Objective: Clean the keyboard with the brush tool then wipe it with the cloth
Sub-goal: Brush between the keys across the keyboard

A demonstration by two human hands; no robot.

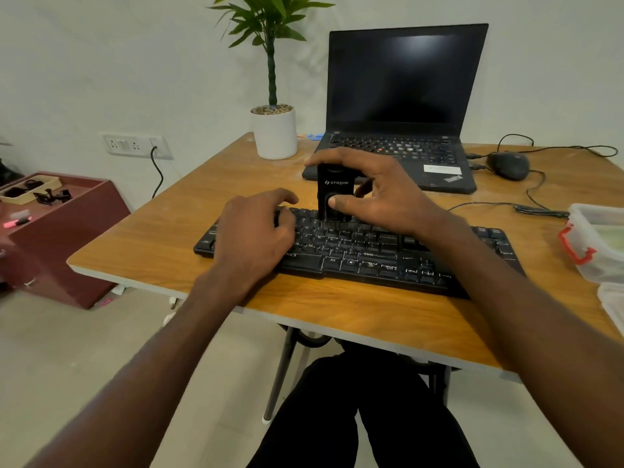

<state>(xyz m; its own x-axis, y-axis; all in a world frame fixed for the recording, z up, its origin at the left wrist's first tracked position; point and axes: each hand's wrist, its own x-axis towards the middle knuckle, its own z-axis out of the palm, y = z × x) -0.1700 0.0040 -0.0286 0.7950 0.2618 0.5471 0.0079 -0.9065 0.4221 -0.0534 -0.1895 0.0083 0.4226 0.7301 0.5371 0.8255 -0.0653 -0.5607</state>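
A black keyboard [368, 253] lies across the wooden table [141, 244]. My right hand [378, 192] grips a black block-shaped brush tool [334, 192] upright, thumb on its front, with the bristles down on the upper key rows near the keyboard's middle. My left hand [256, 231] rests on the keyboard's left part, fingers curved over the keys and holding it in place. No cloth is visible.
Behind the keyboard stands an open black laptop [401, 106], with a white potted plant [275, 130] to its left and a black mouse [508, 165] with cables to its right. Clear plastic containers [599, 241] sit at the table's right edge. A maroon cabinet [64, 238] stands left of the table.
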